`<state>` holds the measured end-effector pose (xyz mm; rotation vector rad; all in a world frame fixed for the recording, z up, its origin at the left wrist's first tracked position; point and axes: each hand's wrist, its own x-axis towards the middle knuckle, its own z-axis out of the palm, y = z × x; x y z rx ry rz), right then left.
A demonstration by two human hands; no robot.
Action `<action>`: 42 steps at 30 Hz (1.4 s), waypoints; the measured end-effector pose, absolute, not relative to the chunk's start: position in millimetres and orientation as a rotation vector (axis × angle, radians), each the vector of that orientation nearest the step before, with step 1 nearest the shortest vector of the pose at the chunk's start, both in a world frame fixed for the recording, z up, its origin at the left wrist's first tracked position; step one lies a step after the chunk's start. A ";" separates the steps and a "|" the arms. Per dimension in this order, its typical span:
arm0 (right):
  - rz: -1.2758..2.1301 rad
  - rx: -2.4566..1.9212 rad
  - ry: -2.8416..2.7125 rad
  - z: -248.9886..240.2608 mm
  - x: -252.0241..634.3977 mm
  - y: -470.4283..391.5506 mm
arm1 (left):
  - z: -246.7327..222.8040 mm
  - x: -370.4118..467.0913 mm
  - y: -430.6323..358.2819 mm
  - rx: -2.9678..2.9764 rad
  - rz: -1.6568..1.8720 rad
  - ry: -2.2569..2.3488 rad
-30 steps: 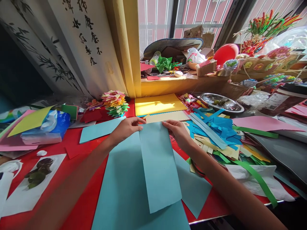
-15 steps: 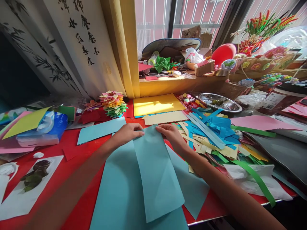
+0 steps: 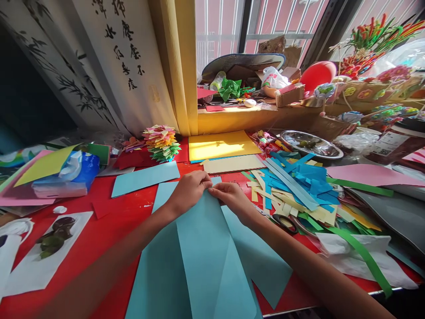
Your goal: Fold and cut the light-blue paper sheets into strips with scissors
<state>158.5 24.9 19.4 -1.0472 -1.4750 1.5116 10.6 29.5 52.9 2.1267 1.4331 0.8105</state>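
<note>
A long strip of light blue paper (image 3: 207,248) runs toward me, its far end pinched between the fingertips of my left hand (image 3: 192,190) and my right hand (image 3: 230,198). The two hands almost meet at that end. Beneath the strip lies a larger light blue sheet (image 3: 152,270), with another blue piece (image 3: 262,257) sticking out to the right. Beyond my left hand is a narrow blue paper stack (image 3: 146,178). Scissors (image 3: 283,223) lie right of my right forearm, partly under paper scraps.
Blue and cream paper strips (image 3: 299,181) are heaped at right, near a metal plate (image 3: 310,144). Yellow paper (image 3: 222,146) and a folded-paper stack (image 3: 161,142) stand at the back. A tissue pack (image 3: 68,175) and a white paper (image 3: 29,279) with dark green fruit are at left.
My hands have drawn together at the strip's far end, the left moving right. The strip's near end has come closer to me. The view has shifted slightly, and the scissors show more.
</note>
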 end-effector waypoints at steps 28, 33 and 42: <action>1.486 -1.112 -0.917 16.0 188.8 63.1 | 92.4 23.0 -39.0 3.850 1.298 0.567; 1.581 -1.146 -0.836 22.4 193.7 65.8 | 70.6 62.8 -71.4 3.744 0.968 0.545; 1.558 -1.226 -0.920 7.3 192.5 64.2 | 22.4 82.1 -77.3 3.536 0.936 0.705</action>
